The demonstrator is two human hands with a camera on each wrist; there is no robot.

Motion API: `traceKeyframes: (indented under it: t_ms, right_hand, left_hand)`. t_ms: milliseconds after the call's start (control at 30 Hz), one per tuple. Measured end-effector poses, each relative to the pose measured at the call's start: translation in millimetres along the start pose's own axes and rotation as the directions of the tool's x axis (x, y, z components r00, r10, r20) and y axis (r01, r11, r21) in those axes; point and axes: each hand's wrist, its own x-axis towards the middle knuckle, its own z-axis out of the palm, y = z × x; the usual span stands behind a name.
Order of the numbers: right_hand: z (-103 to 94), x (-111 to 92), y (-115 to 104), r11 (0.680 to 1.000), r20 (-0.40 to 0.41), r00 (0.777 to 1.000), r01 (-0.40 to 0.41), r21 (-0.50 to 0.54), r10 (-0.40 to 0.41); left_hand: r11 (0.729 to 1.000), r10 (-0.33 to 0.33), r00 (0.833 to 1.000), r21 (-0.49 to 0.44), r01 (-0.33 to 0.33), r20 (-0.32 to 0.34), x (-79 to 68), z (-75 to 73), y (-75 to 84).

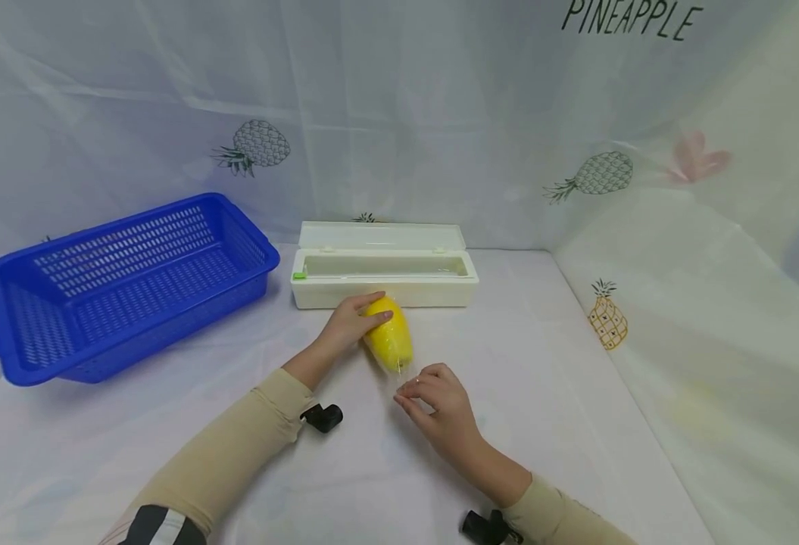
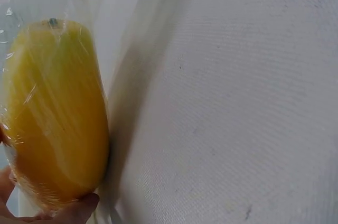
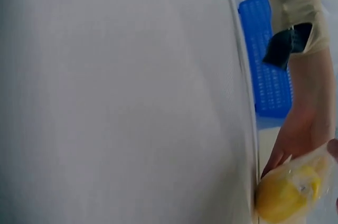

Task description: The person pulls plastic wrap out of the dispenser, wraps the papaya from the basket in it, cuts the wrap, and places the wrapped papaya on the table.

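A long yellow fruit (image 1: 391, 337) with a small stem, melon- or mango-like, is wrapped in clear plastic film (image 1: 397, 372). My left hand (image 1: 348, 325) grips its far end, thumb and fingers about it. In the left wrist view the film lies wrinkled over the fruit (image 2: 58, 113), and fingertips (image 2: 79, 209) press at its lower end. My right hand (image 1: 448, 412) pinches the loose film gathered at the near, stem end. The right wrist view shows the film pulled out from the fruit (image 3: 282, 197), with only bits of the right fingers at the edge.
Behind the fruit stands a white film dispenser box (image 1: 385, 294), its lid raised and a green slider (image 1: 300, 275) on its front edge. A blue plastic basket (image 1: 133, 318) sits at the left. White patterned cloth (image 1: 542, 318) covers the table and walls.
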Motion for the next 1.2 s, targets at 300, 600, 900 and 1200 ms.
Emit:
traceKeyframes:
  t_ms: [300, 600, 900, 1200]
  right_hand:
    - [-7.0, -1, -23, 0.767, 0.096, 0.801, -0.595, 0.242, 0.591]
    - [-26.1, 27, -8, 0.701, 0.241, 0.689, -0.712, 0.046, 0.684]
    - [-29.4, 30, 18, 0.435, 0.380, 0.504, -0.863, 0.257, 0.776]
    - [-21.6, 15, 22, 0.147, 0.477, 0.389, -0.872, 0.467, 0.788]
  left_hand:
    - [1.000, 0.007, 1.000, 0.014, -0.007, 0.009, -1.3, 0.4, 3.5]
    - [1.000, 0.004, 1.000, 0.021, -0.005, 0.014, 0.0, -0.2, 4.8]
    - [0.999, 0.008, 0.999, 0.032, -0.009, 0.037, 1.8, -1.8, 2.1]
    - [0.999, 0.018, 0.999, 0.027, -0.020, 0.050, 1.5, -3.7, -0.5]
